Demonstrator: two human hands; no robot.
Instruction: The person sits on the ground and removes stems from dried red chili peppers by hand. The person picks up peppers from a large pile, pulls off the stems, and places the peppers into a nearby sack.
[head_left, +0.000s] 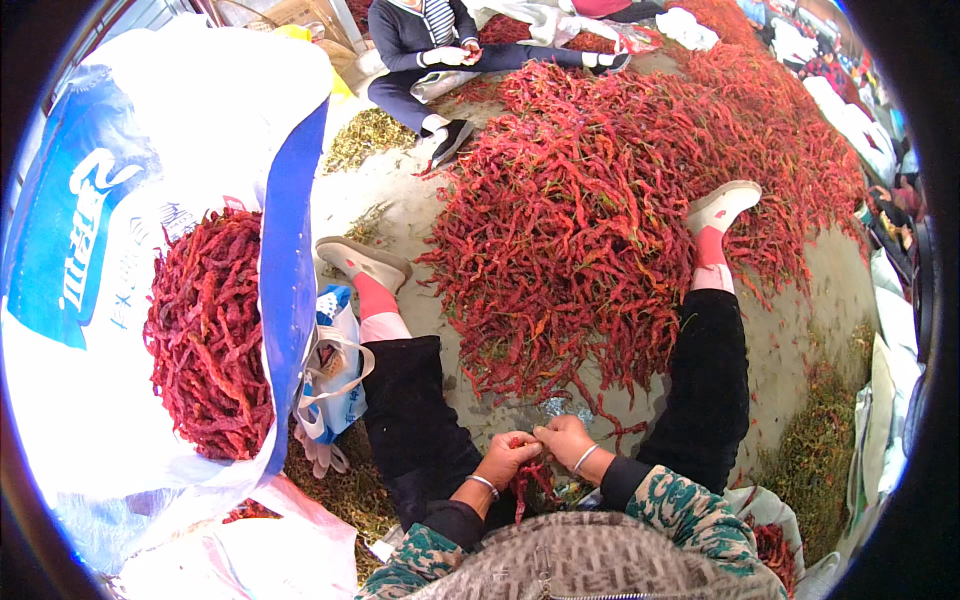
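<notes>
My left hand is closed around a few dried red chili peppers, which hang below it between my legs. My right hand meets it at the fingertips, thumb and forefinger pinched together; whether a stem is between them is too small to tell. Just beyond both hands, a large heap of red chili peppers with green stems spreads over the floor between my outstretched legs. A few loose peppers lie at its near edge.
At left stands a big white and blue woven sack bearing writing, its mouth full of red peppers. Beside my left leg are a cloth bag and a glove. Discarded stems cover floor at right. Another person sits across the heap.
</notes>
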